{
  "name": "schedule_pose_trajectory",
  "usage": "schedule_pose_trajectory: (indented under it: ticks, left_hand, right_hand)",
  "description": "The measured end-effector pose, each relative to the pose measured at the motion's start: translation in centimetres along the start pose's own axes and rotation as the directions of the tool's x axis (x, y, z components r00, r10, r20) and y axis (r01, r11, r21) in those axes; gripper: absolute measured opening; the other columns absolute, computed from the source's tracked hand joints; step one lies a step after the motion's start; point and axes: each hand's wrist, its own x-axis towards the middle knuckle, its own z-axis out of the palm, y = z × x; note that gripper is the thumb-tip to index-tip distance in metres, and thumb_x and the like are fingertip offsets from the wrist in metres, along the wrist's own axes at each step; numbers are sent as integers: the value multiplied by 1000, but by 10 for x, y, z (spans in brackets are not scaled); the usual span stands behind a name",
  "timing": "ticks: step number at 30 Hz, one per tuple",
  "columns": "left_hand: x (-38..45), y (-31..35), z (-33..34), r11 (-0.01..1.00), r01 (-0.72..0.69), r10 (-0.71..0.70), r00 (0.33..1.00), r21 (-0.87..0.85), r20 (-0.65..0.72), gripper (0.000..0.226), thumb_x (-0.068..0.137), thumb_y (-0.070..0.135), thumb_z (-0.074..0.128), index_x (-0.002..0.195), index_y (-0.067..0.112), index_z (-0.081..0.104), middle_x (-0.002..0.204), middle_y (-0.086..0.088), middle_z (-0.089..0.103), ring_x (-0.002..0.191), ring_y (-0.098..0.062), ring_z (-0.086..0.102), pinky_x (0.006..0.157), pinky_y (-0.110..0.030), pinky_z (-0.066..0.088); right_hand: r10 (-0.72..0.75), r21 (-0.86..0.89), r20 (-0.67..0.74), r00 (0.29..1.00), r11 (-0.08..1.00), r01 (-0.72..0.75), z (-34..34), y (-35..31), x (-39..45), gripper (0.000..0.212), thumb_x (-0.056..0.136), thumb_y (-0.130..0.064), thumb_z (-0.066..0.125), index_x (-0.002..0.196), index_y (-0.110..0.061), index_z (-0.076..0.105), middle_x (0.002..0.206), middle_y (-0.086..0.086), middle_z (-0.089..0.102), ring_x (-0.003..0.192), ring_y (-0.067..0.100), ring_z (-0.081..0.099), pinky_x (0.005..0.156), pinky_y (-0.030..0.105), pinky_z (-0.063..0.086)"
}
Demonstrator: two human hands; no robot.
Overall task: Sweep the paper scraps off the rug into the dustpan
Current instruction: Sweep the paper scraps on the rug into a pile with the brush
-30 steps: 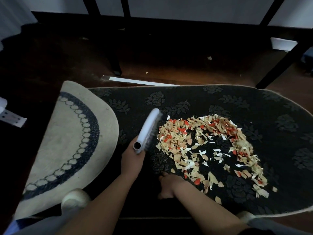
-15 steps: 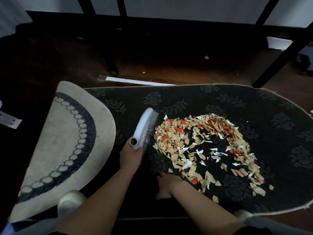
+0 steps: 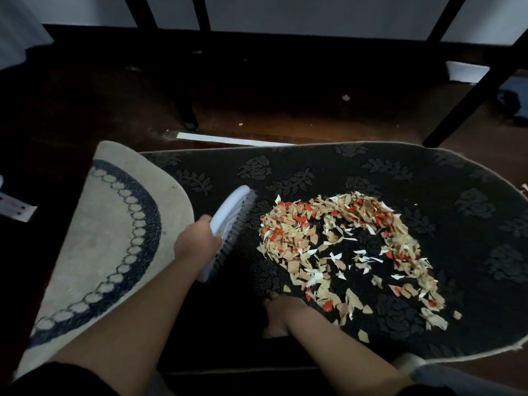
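Gathering step judged in hand: a white brush [image 3: 228, 224] is gripped by the left hand [image 3: 195, 244], bristles on the dark rug [image 3: 314, 167] at 9 o'clock of the paper scraps [image 3: 343, 247]; the right hand [image 3: 281, 312] rests at 7 o'clock, grip indiscernible; no dustpan is seen, so one is needed next.

The brush [image 3: 232, 221] has a smooth, slightly glossy white plastic back and a row of stiff, dark-tipped bristles along its right edge. The dark rug [image 3: 314, 178] is woven cloth with a raised, nubbly flower and leaf pattern that catches the light, and its folded-over left end [image 3: 94, 238] shows a pale, matt, coarser backing; the paper scraps [image 3: 343, 247] on it are thin, matt and torn-edged, in tan, white and red. The floor [image 3: 285, 121] on the far side looks like dark polished wood with a dull sheen, and a flat white strip [image 3: 228, 139] lies on it.
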Motion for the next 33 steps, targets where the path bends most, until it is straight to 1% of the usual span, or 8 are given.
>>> schedule_pose_trajectory:
  ticks: [2, 4, 7, 11, 16, 24, 29, 33]
  left_hand:
    - [5, 1, -2, 999, -10, 9, 1000, 50, 11, 24, 91, 22, 56, 111, 8, 54, 104, -16, 64, 92, -35, 61, 76, -39, 50]
    - [10, 1, -6, 997, -35, 39, 998, 64, -58, 25, 93, 24, 53, 113, 7, 53, 103, -17, 64, 91, -37, 61, 77, -42, 51]
    - [17, 1, -15, 987, -27, 64, 971, 159, -231, 28, 95, 26, 52, 113, 5, 51, 101, -21, 63, 90, -41, 61, 73, -43, 49]
    - [23, 3, -6, 973, -23, 65, 982, 229, -178, 26, 95, 23, 53, 113, 5, 52, 105, -20, 64, 94, -40, 62, 76, -43, 49]
    - [-4, 33, 32, 965, -143, 149, 989, 219, -13, 28, 93, 32, 56, 117, 17, 54, 108, -12, 67, 99, -34, 64, 77, -37, 50]
    - [11, 12, -5, 965, -188, 215, 966, 181, -145, 25, 93, 27, 52, 115, 15, 52, 97, -13, 65, 87, -36, 61, 69, -39, 47]
    - [29, 0, -8, 978, 25, 20, 976, 205, -215, 26, 96, 24, 52, 113, 6, 51, 106, -20, 63, 95, -39, 61, 73, -41, 46]
    - [26, 34, 15, 986, -43, 68, 986, 162, -152, 27, 94, 28, 53, 113, 9, 54, 105, -18, 65, 96, -38, 63, 71, -38, 46]
  right_hand:
    - [5, 18, -21, 1000, 1000, -4, 1, -1, -2, 74, 90, -40, 56, 148, -10, 23, 158, 7, 10, 139, 33, 29, 105, 48, 38]
    - [19, 64, -123, 992, 998, -11, 4, 0, -4, 66, 91, -36, 56, 144, -9, 29, 152, 10, 23, 134, 34, 35, 103, 46, 40]
    - [67, 107, -234, 970, 993, -43, 11, 6, -4, 66, 92, -32, 55, 146, -9, 25, 155, 7, 17, 141, 32, 22, 107, 46, 37]
    - [64, 23, -125, 990, 998, -62, 21, 11, 0, 76, 92, -36, 55, 151, -10, 14, 160, 4, -8, 147, 29, -2, 109, 51, 35]
    - [59, 15, -83, 995, 998, -58, 17, 14, 0, 77, 92, -39, 54, 151, -10, 12, 159, 3, -11, 147, 28, -5, 109, 52, 33]
    - [55, -14, -56, 997, 998, -56, 11, 11, 0, 80, 91, -43, 54, 151, -11, 12, 160, 4, -9, 147, 30, -2, 107, 52, 35]
    - [30, -20, -43, 999, 999, -31, 11, 15, 0, 81, 91, -43, 54, 151, -12, 11, 159, 2, -12, 147, 28, -4, 107, 52, 35]
    - [18, -31, -34, 999, 999, -19, 11, 19, 2, 82, 91, -45, 53, 152, -12, 9, 159, 2, -12, 147, 27, -5, 108, 52, 34]
